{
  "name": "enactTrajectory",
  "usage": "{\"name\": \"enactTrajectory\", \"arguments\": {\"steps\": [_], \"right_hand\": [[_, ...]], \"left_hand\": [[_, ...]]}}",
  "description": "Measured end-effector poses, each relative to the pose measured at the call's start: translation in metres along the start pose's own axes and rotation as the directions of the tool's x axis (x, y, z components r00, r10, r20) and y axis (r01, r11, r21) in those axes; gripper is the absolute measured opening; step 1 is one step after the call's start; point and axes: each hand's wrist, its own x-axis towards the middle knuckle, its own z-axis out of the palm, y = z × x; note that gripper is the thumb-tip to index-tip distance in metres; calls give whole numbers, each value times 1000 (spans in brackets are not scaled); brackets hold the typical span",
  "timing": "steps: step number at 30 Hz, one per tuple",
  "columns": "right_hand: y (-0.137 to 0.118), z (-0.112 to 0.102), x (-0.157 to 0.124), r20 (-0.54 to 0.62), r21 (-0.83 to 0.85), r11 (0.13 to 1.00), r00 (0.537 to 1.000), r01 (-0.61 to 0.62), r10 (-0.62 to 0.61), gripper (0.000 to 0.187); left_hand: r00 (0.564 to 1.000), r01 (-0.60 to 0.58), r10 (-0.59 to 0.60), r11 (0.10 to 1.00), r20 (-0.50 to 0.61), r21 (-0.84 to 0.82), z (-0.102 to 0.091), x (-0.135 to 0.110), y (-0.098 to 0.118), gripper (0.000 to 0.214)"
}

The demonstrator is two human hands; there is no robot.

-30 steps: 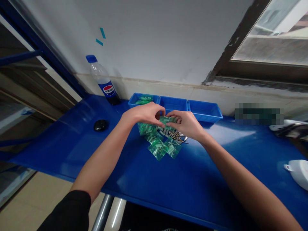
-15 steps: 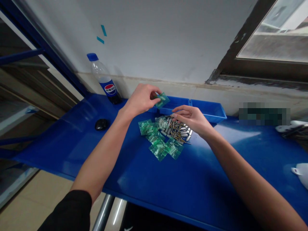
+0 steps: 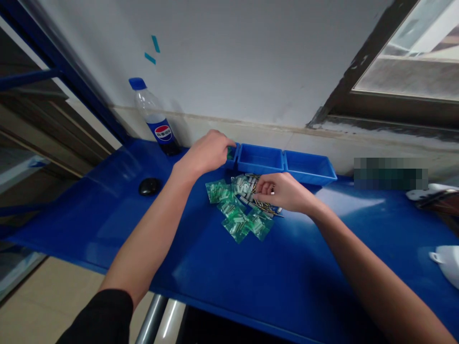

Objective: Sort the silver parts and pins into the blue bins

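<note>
My left hand (image 3: 202,155) is curled over the leftmost blue bin (image 3: 233,160), which it mostly hides. A bit of a green bag (image 3: 229,153) shows at its fingertips. My right hand (image 3: 281,192) rests on a heap of small metal parts (image 3: 247,185), with its fingers bent and pinched together among them. What they grip is too small to name. Several small green bags (image 3: 236,217) lie spread on the blue table (image 3: 251,267), just in front of the heap and between my forearms.
Two more blue bins, the middle bin (image 3: 260,160) and the right bin (image 3: 310,168), stand against the wall. A cola bottle (image 3: 156,119) stands at the back left, with a black mouse (image 3: 149,186) near it. A white object (image 3: 446,260) lies at the right edge.
My left hand lifted a green bag from the pile, carried it back, and came down on the left bin. My right hand let go of the bag and curled onto the metal parts.
</note>
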Motion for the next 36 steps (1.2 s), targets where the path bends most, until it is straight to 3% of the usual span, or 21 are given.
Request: {"name": "enactTrajectory", "arguments": {"steps": [4,7,10,14,18,22,25,27,30,33,36], "right_hand": [[-11,-1,-10,210,-316,943,977,99,-33,42],[-13,2,-15,227,-463,877,974,127,-22,59],[-14,6,-16,236,-516,844,971,147,-24,65],[-15,6,-14,295,-509,842,955,180,-26,54],[-13,3,-11,257,-484,857,965,179,-56,38],[-7,-6,-8,164,-316,937,981,151,-103,19],[-5,-13,-6,17,-47,998,999,31,-31,23],[-6,-15,-5,-60,191,981,997,-28,40,31],[-11,-14,-3,-77,471,882,995,-26,70,39],[-11,-10,-1,-78,542,840,995,-12,64,42],[-5,-6,1,-115,480,877,989,-22,88,37]], "left_hand": [[966,-68,69,998,251,-13,-8,-4,16,32],[920,-89,98,995,379,-41,-4,-7,23,32],[908,-101,88,995,410,10,1,-7,28,37],[901,-136,107,990,421,39,3,-7,31,38],[912,-135,128,991,391,-8,1,-8,32,35],[909,-146,149,989,390,-39,1,-7,32,35],[918,-137,178,981,355,-135,0,-6,33,34],[926,-130,195,969,324,-210,0,-6,34,35],[941,-139,220,945,257,-297,-1,-6,40,34],[964,-149,210,934,162,-324,0,-6,45,28],[983,-137,165,954,84,-266,0,-6,43,22]]}}
